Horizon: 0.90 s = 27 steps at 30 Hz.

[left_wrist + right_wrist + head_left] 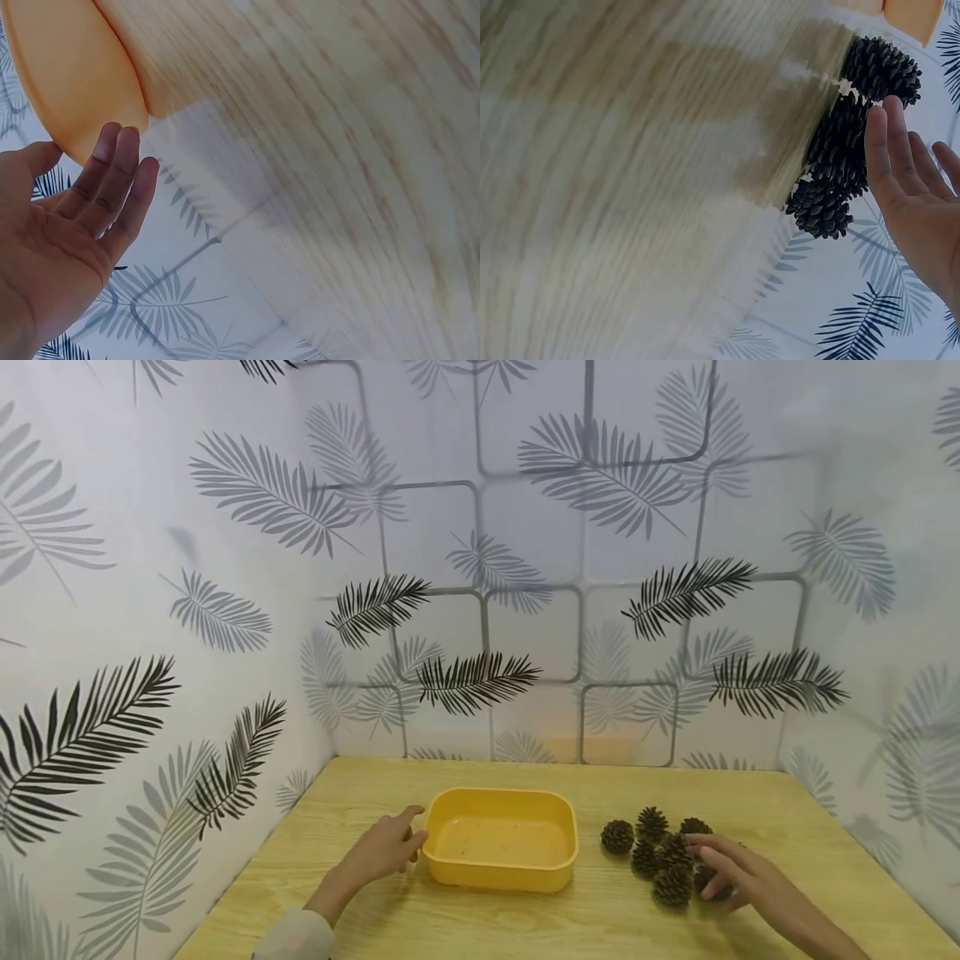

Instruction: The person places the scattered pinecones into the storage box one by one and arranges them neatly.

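A yellow rectangular basin (498, 878) stands on the table with nothing inside it. My left hand (384, 847) is at its left side, thumb and fingertips right at the rim; in the left wrist view the fingers (112, 176) are extended beside the yellow wall. To the right of the basin lies a cluster of several brown pine cones (672, 885). Over the cluster's right side reaches my right hand (742, 878), fingers loosely extended and partly covering some cones. In the right wrist view its fingertips are close to the dark pine cones (838, 142), holding none.
The light wood-grain table (360, 935) meets walls at the back and sides. Those walls (525, 635) are covered with a leaf and square-line pattern. A stretch of bare table lies between basin and pine cones.
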Motion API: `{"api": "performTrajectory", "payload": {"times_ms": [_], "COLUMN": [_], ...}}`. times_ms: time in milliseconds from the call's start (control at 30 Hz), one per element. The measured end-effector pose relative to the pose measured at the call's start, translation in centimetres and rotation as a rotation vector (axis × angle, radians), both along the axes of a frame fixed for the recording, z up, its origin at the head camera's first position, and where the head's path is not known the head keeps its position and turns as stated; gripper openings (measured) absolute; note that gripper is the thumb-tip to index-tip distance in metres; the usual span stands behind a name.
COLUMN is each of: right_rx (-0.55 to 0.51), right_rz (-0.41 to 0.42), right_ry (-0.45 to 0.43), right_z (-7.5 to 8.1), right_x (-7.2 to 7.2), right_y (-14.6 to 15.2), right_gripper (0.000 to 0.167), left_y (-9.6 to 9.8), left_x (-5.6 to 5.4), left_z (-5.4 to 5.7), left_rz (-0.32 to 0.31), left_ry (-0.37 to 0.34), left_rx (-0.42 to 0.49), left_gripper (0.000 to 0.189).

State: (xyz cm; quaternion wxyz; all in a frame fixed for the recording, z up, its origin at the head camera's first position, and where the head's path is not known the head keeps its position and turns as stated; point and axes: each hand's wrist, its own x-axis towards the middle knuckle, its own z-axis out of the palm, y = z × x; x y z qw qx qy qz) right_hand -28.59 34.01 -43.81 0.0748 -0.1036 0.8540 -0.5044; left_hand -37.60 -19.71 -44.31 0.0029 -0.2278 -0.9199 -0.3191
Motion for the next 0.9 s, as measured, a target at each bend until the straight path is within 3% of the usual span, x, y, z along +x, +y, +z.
{"api": "performTrajectory", "payload": {"times_ms": [267, 667, 900], "right_rx": [-0.179, -0.186, -0.16], "right_rz": [0.123, 0.164, 0.185], "right_ry": [-0.1, -0.162, -0.121], "right_z": [-1.1, -2.5, -3.2], "right_x": [0.0, -0.9, -1.4], "right_y": [-0.1, -1.0, -1.2], "right_gripper": [0.066, 0.067, 0.069], "left_y": [-0.1, 0.0, -0.1], "left_x": [0.1, 0.2, 0.1], "left_z": [-0.1, 0.0, 0.0], "left_rz": [-0.042, -0.06, -0.064], "left_ry": [0.019, 0.042, 0.039], "left_rx": [-0.003, -0.012, -0.023], "left_gripper": [0.049, 0.046, 0.047]}}
